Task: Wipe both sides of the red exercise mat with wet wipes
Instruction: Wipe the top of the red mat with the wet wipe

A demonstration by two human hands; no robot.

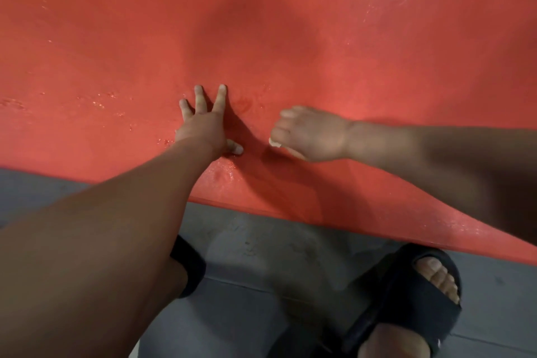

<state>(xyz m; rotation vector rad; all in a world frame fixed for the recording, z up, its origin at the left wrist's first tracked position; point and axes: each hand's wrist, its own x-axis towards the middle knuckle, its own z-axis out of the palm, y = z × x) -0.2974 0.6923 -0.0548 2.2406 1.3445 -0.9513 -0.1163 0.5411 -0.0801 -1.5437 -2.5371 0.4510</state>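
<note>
Currently, items as they lie.

Mat (290, 23): red, flat on the grey floor (261, 247), filling the upper frame. Its near edge runs from left to lower right, so the long axis seems to lie crosswise to the person; both ends are out of view. Wet sheen and droplets show in patches.

Left hand (203, 125): palm down on the mat, fingers (220, 96) straight and spread, holding nothing, apparently bracing.

Right hand (311, 134): just beside the left, also low on the mat. It is curled round a pale wipe (274, 142), only a corner of which shows.

Relation for the next stroke: mat extends ahead of the wipe and to both sides, and the wipe-bearing right hand is the one placed to sweep.

Sandals (406, 285): black, on the floor short of the mat's edge.
</note>
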